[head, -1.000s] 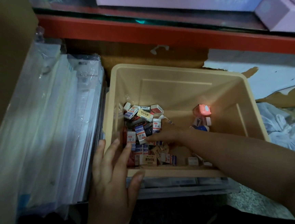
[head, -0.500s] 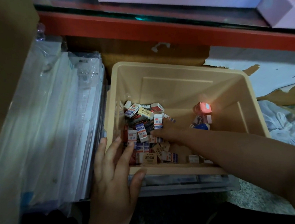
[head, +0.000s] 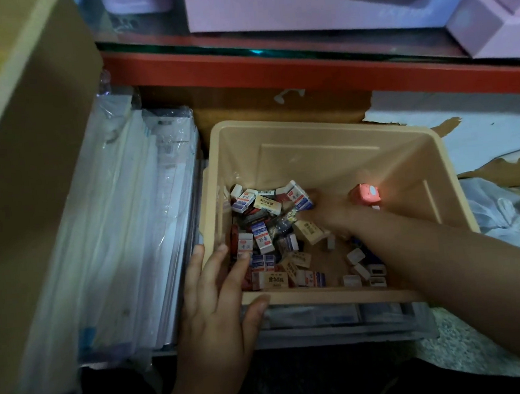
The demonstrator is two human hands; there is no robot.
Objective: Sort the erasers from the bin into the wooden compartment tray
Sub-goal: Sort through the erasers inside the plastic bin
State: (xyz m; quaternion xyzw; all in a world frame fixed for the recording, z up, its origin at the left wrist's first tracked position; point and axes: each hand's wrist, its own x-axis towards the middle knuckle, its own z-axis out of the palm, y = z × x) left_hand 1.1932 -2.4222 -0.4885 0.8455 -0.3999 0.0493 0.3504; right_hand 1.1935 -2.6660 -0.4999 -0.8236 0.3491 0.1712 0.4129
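The light is dim, and a red shelf edge (head: 319, 66) runs across the top of the view with pale pink boxes (head: 314, 9) stacked above it. Below it, a beige plastic bin (head: 320, 147) sits on a lower shelf whose surface shows torn paper (head: 466, 122). A stack of clear-wrapped packets (head: 135, 226) lies just to the left of the bin, with a brown cardboard box (head: 17, 130) beside that. Small wrapped erasers (head: 264, 237) are heaped in the bin's left half, with a few scattered toward the near right corner. A pink glowing item (head: 366, 194) sits further right. The left hand (head: 218, 310) grips the bin's near left corner, fingers over the rim. The right hand (head: 329, 212) reaches among the erasers; whether it is closed on one cannot be told.
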